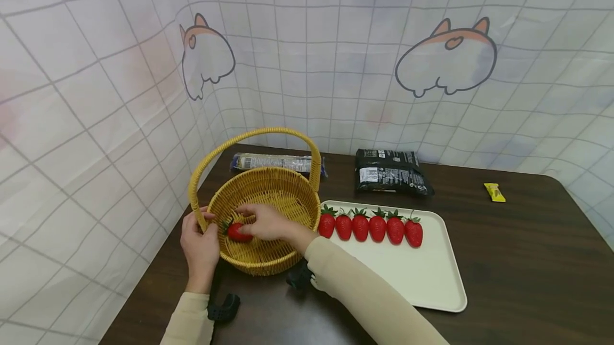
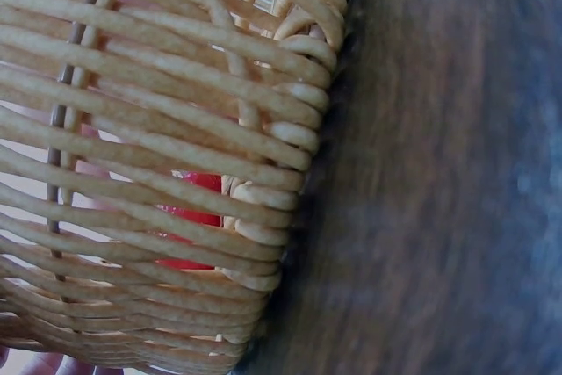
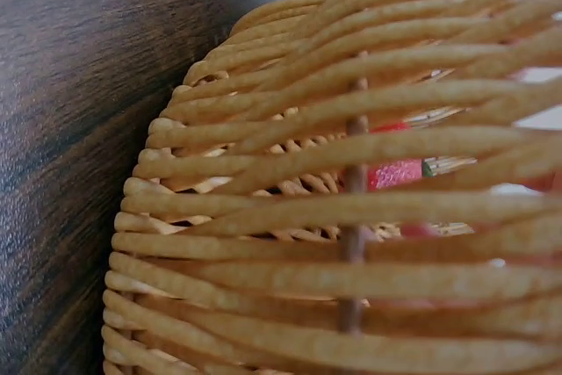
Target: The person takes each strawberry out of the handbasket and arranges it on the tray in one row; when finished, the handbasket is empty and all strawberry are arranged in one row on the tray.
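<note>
A yellow wicker basket [image 1: 261,267] with a tall arched handle stands on the dark table. My left hand [image 1: 200,246] grips its left rim at the foot of the handle. Inside the basket, a red strawberry [image 1: 236,232] with green leaves lies near the left wall. My right hand [image 1: 269,223] reaches in over the right rim, its thumb at the strawberry and its fingers spread above it. Through the weave, red parts of the strawberry show in the left wrist view [image 2: 195,208] and the right wrist view [image 3: 395,173]. Both wrist views mostly show woven wall, hiding the fingertips.
Right of the basket, a white tray [image 1: 412,275] bears a row of several strawberries [image 1: 377,227] along its back edge. Behind are a clear-wrapped long packet [image 1: 275,162] and a black packet [image 1: 390,171]. A small yellow wrapper [image 1: 494,192] lies at the right. A patterned curtain [image 1: 336,67] borders the table.
</note>
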A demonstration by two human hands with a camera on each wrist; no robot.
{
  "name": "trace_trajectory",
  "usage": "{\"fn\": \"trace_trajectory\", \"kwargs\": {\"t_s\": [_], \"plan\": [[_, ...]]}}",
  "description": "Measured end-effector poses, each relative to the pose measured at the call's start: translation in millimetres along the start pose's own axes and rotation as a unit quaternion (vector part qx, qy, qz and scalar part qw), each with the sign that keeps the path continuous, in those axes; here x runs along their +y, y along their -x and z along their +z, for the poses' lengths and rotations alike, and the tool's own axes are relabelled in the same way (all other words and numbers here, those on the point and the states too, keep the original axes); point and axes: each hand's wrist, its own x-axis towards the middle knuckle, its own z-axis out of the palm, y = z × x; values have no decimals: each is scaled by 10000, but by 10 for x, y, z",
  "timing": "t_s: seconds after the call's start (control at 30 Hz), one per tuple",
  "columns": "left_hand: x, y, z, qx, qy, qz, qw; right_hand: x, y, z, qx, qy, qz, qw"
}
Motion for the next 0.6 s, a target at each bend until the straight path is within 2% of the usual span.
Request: {"fn": "trace_trajectory", "kwargs": {"t_s": [0.17,0.33,0.6], "plan": [[8,6,1,-12,-43,14,10000,1,3,-5,-426,-354,54,9984],[19,3,0,-15,-45,-11,10000,-10,14,-6,-864,-641,-91,9942],[17,0,11,60,-33,21,10000,15,30,-4,-1210,-468,-385,9908]]}}
